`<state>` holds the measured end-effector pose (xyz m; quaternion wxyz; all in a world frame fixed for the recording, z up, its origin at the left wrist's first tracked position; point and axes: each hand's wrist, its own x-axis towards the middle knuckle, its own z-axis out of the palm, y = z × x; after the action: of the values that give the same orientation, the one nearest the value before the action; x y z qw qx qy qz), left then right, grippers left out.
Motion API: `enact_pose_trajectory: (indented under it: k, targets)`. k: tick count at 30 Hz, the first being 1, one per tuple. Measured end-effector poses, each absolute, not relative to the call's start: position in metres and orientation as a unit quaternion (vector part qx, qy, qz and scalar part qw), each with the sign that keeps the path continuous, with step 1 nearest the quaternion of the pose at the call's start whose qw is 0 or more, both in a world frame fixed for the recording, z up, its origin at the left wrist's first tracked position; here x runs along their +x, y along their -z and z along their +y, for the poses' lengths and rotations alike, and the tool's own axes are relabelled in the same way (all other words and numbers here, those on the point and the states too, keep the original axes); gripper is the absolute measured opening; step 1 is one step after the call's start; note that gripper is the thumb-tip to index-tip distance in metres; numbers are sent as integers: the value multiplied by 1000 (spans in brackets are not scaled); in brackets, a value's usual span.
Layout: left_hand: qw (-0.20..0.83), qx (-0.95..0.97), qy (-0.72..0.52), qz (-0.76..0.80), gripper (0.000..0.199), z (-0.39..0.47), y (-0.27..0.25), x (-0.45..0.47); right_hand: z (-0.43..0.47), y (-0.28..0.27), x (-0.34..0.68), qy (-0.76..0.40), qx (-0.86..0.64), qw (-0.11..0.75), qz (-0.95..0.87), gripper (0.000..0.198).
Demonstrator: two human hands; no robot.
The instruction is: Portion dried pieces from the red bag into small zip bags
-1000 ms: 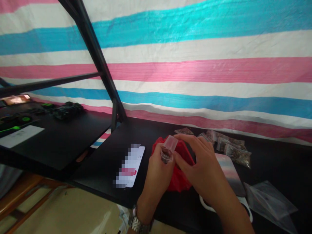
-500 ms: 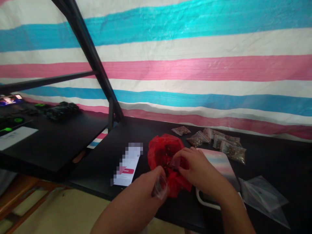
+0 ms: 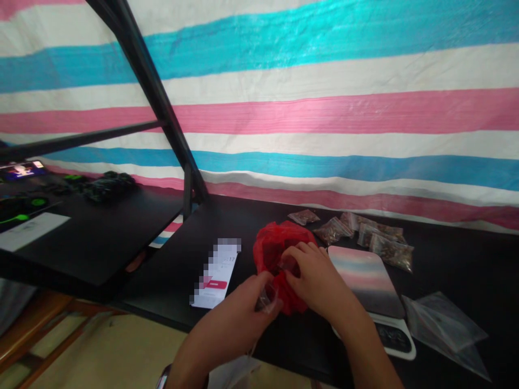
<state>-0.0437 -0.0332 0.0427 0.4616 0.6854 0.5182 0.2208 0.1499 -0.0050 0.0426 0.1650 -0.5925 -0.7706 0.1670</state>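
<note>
A crumpled red plastic bag (image 3: 279, 235) stands with its mouth gathered wide on the black table. My left hand (image 3: 243, 308) is closed on a small clear plastic bag (image 3: 268, 300), part of which pokes out between thumb and fingers at the red bag's near edge. Over the red bag's opening, my right hand (image 3: 314, 275) is closed in a pinch, with a bit of clear film (image 3: 287, 265) at its fingertips. Whether that film belongs to the left hand's bag I cannot tell. What lies inside the red bag is mostly hidden.
Right of my right hand is a digital scale (image 3: 367, 278). Several filled zip bags (image 3: 391, 251) lie behind it, and flat clear bags (image 3: 444, 324) to its right. A phone (image 3: 219, 275) lies on the left. A black metal frame (image 3: 158, 102) stands before the striped sheet (image 3: 344, 116).
My view has shifted slightly. My right hand has moved a little within the red bag's opening, and my left hand stays at its near side. More of the scale, including its display, now shows.
</note>
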Motion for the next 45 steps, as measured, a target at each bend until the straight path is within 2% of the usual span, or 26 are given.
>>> enact_pose_trajectory:
  k: [4,8,17,29,34,36,41,45]
  targets:
    - [439,656,-263,555,16,-23,-38,-35,-2,-38,144,-177,-592,165,-768,24]
    - [463,600,-330,563,20,-13,-34,-30,-2,-40,141,-185,-598,167,-762,25]
    - [534,471,-427,558,51,-7,-44,-32,-3,-46,153,-272,-575,242,-733,26]
    - [471,601,-359,537,27,-11,-45,-42,1,-48,171,-384,-578,318,-646,19]
    - [329,613,-428,577,22,-16,-56,-36,0,-52,176,-356,-556,389,-642,20]
    - [306,613,-457,568,18,-17,-59,-26,-3,-59,177,-335,-546,426,-639,23]
    - [413,577,-460,534,12,-15,-53,6,-16,-85,175,-222,-553,487,-639,26]
    - [472,544,-477,504,9,-12,-45,20,-25,-92,170,-153,-550,459,-681,27]
